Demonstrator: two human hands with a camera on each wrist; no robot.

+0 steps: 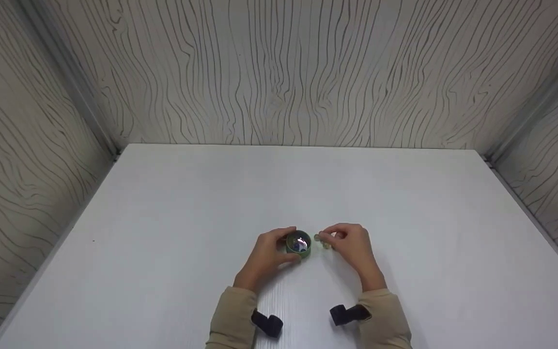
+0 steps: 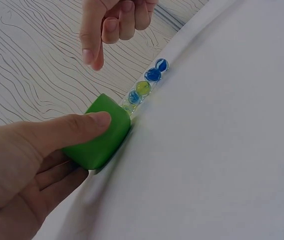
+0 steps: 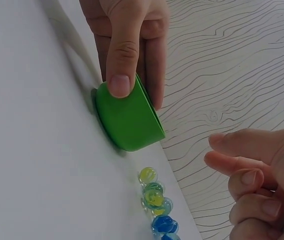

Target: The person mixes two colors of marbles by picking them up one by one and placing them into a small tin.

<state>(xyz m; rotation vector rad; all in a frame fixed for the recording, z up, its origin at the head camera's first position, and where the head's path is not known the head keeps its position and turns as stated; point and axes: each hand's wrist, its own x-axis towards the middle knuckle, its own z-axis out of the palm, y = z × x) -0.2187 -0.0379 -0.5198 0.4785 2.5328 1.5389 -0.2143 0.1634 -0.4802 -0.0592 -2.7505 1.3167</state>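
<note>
My left hand (image 1: 264, 249) holds a small green cup (image 3: 132, 117) from the side, its thumb pressed on the outer wall. The cup stands mouth up on the white table, and dark blue glass marbles (image 1: 297, 247) show inside it from the head view. Beside the cup lies a row of several clear marbles (image 2: 143, 88) with blue, yellow and green swirls. Over these marbles hovers my right hand (image 3: 261, 185), index finger and thumb stretched out close together with no marble between them. Its other fingers are curled in.
The white table (image 1: 187, 203) spreads wide around both hands. A wood-grain panel (image 1: 279, 72) rises behind its far edge, with similar panels on both sides. Dark straps (image 1: 268, 324) are on both wrists over beige sleeves.
</note>
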